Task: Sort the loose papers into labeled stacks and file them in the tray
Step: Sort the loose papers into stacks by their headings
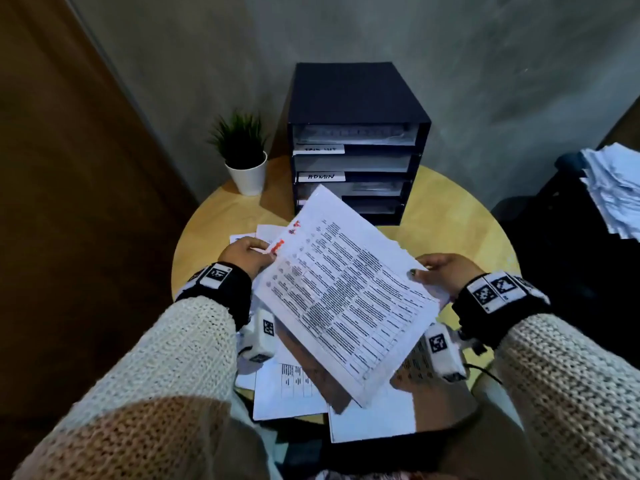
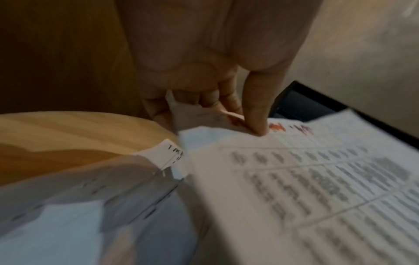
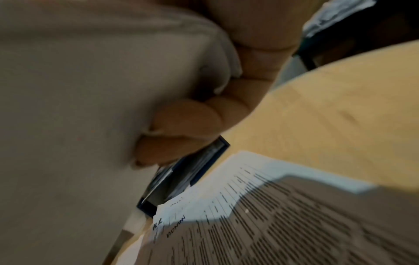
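Right now you hold the printed sheet (image 1: 341,292) up over the desk (image 1: 460,223), left hand (image 1: 247,256) and right hand (image 1: 445,273) each pinching 1 edge in their fingers (image 2: 256,114). It is light and floppy, so keep both sides held. Loose papers (image 1: 291,393) lie underneath. The tray (image 1: 356,133) stands behind, beside the plant (image 1: 242,150).

Left hand (image 1: 247,255): raised, thumb on top, fingers (image 2: 229,100) curled beneath, pinching a sheet's edge. Right hand (image 1: 445,271): raised opposite, thumb above, fingers (image 3: 188,122) curled under the far edge. Both forearms in knit sleeves, black wristbands, angled inward.
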